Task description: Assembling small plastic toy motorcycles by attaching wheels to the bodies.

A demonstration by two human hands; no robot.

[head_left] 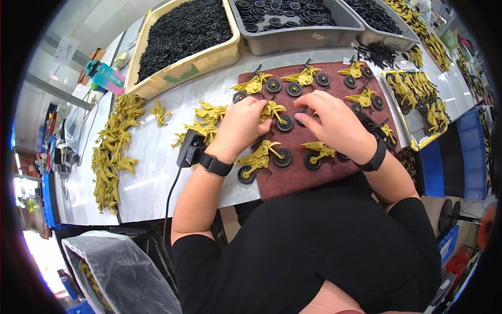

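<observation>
My left hand (241,125) is closed, thumb and fingers bent round a small yellow toy motorcycle (271,111) with black wheels. To its right, my right hand (334,123) curls with thumb and fingertips at a black wheel (300,117); the palm hides most of the toy motorcycle there. Both hands are over a dark red cloth (282,183). Around them stand more yellow toy motorcycles in rows, such as one nearer me (259,157), one beside it (320,152) and one farther back (303,77).
Loose yellow body parts (112,152) lie heaped on the table at left. Along the back stand a cream bin (183,73) of small black parts and a grey bin (303,39) of black wheels. A yellow-rimmed tray (418,141) of motorcycles is at right, a turquoise-pink bottle (107,77) at far left.
</observation>
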